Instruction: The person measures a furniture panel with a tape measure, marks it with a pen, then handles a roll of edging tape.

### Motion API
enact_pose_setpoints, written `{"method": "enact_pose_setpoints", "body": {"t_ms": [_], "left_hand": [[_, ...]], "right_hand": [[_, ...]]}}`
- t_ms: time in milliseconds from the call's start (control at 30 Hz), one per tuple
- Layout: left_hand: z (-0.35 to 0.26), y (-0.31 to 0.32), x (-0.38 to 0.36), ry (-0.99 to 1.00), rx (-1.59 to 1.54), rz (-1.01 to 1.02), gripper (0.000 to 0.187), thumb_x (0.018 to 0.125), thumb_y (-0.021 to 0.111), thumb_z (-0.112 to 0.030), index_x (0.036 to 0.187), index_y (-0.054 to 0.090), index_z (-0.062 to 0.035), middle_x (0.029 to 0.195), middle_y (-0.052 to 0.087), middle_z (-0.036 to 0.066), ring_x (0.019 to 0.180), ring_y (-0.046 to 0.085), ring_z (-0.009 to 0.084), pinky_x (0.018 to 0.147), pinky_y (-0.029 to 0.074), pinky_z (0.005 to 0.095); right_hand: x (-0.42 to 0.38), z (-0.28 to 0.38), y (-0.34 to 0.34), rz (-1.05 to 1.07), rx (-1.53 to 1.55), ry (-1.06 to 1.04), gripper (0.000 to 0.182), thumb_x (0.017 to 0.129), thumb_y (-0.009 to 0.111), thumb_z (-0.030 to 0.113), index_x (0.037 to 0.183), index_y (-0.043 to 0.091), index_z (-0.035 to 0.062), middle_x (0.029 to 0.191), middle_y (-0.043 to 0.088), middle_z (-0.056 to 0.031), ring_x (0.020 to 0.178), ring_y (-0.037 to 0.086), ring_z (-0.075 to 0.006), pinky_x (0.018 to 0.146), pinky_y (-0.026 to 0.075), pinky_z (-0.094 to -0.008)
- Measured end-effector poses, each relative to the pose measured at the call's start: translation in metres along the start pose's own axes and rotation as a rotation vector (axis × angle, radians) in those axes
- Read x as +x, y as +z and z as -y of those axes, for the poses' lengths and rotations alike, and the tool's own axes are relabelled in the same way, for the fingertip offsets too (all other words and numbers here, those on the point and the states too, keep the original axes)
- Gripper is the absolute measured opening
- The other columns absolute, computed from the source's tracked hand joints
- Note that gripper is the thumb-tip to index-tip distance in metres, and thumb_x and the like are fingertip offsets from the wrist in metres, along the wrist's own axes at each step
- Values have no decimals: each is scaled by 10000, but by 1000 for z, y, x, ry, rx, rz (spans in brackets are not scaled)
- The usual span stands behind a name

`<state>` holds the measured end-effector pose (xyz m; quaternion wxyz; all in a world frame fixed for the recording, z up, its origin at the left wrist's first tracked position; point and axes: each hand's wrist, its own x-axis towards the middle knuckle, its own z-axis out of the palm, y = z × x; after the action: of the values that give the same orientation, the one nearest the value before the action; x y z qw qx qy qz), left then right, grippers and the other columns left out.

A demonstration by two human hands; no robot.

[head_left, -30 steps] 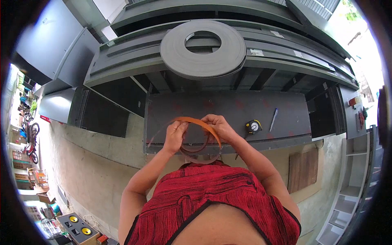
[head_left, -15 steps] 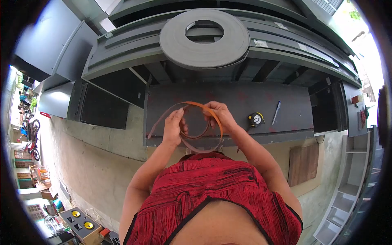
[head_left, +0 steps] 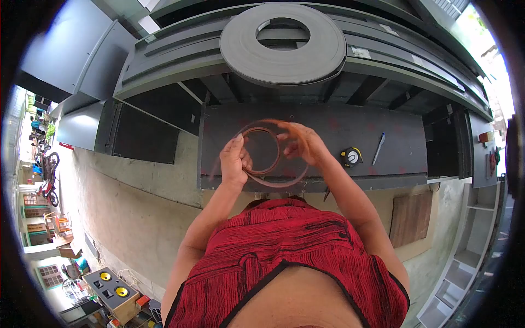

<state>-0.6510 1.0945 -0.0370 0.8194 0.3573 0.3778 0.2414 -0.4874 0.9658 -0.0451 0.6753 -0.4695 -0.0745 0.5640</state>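
Strip held in two bare hands, seen from above. The brown-orange strip (head_left: 278, 150) lies between the hands, over the dark board (head_left: 355, 123) and beyond the red-and-black shirt (head_left: 284, 235); whether it touches the board cannot be told. Its inner turns form a distinct round coil. A wider outer loop, orange at upper right and paler below, is smeared and half transparent, so the number of turns cannot be read. Left of the left hand, a faint streak is too blurred to show where the strip ends.

The left hand (head_left: 235, 160) pinches the coil's left side between thumb and fingers. The right hand (head_left: 305, 144), at the coil's right, has bent, parted fingers crossed by the blurred loop; whether it grips the strip cannot be told.

On the board, to the right of the right hand, lie a tape measure (head_left: 351, 157), its label too small to read, and, near it, a pen (head_left: 379, 148). A dark pointed tool (head_left: 327, 194) shows beside the right forearm, the rest of it hidden. Beyond the board, a large grey roll (head_left: 283, 65) rests on a frame (head_left: 169, 77), covering part of its slats. The shirt is cut off by the lower edge.
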Motion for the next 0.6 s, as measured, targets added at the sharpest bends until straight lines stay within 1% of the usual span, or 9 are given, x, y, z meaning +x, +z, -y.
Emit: {"method": "enact_pose_setpoints", "body": {"t_ms": [100,133,233,333,433,533,600], "left_hand": [[-4,-5,5,20,-16,-25,253,838,615,-282,858,535,-43,520,336,-58,384,345,54,348,303,216],[-6,-7,6,25,-24,-30,255,839,614,-282,858,535,-40,518,336,-59,383,344,53,349,302,215],[-6,-7,10,58,-48,-64,253,843,609,-278,862,539,-36,516,338,-62,384,342,51,349,296,213],[-7,-10,15,89,-32,-109,232,857,584,-285,853,559,-54,524,336,-67,400,329,48,369,281,219],[-10,-11,20,124,-81,-148,243,848,602,-275,867,544,-39,513,338,-59,391,332,52,356,286,220],[-9,-14,24,124,-138,-184,240,851,598,-275,865,544,-41,512,332,-57,396,331,53,361,285,223],[-6,-16,26,139,-149,-188,240,853,595,-277,864,543,-43,512,330,-57,398,332,53,361,285,222]], "right_hand": [[-4,6,-17,47,50,21,575,926,306,486,1223,430,9,906,615,-125,625,603,-183,580,510,-310],[-2,1,-26,106,57,-21,635,916,275,530,1224,429,-4,904,615,-125,633,609,-186,631,512,-325],[-4,-5,-35,70,133,-20,673,899,312,551,1242,397,-22,954,590,-149,727,615,-220,656,504,-341],[-4,-9,-32,-293,263,-50,711,879,357,568,1257,362,-35,999,557,-166,825,596,-250,691,494,-355],[-6,-25,-33,-391,140,-11,727,868,404,557,1271,328,-43,1040,527,-177,880,572,-262,705,488,-360],[-22,-48,-21,-299,48,112,676,861,473,503,1243,373,-45,1017,542,-164,851,574,-243,691,486,-349],[-33,-54,-6,-119,-86,164,622,850,526,455,1204,416,-44,987,555,-155,827,581,-228,680,487,-340]]}}
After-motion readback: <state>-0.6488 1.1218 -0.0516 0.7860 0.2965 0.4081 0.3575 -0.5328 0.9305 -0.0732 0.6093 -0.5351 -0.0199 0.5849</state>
